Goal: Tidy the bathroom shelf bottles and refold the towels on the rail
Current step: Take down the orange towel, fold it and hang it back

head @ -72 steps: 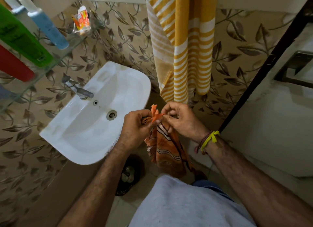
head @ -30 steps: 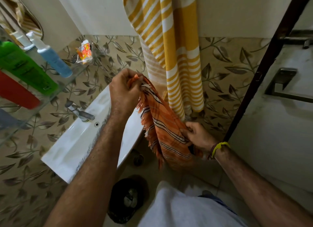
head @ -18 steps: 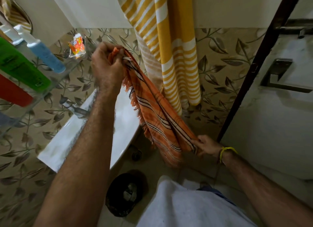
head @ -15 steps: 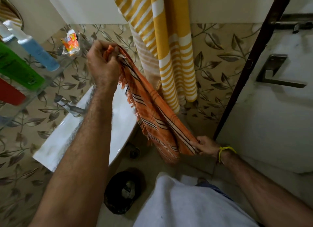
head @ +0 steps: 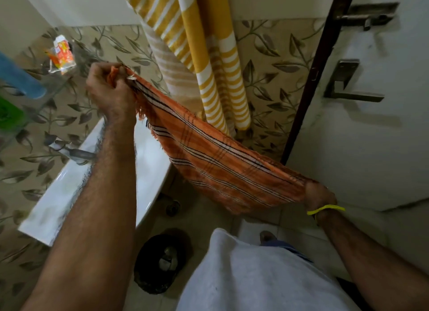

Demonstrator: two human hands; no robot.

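Leaf-patterned wall tiles (head: 274,62) behind a white sink (head: 148,162), pale door (head: 371,136) at right

towels 2: orange towel (head: 222,169), yellow towel (head: 209,62) | bottles 2: blue bottle (head: 21,78), green bottle (head: 9,113) | sink (head: 65,194) 1

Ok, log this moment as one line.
step: refolding | left hand: grips orange towel end | right hand: grips other end | towel: stretched

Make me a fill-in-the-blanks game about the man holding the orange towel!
1. The orange striped towel is stretched between ____ hands.
2. The left hand holds its end ____ than the right hand does.
3. The band on the right wrist is ____.
4. The towel hanging on the wall is white and ____.

Missing words: two; higher; yellow; yellow
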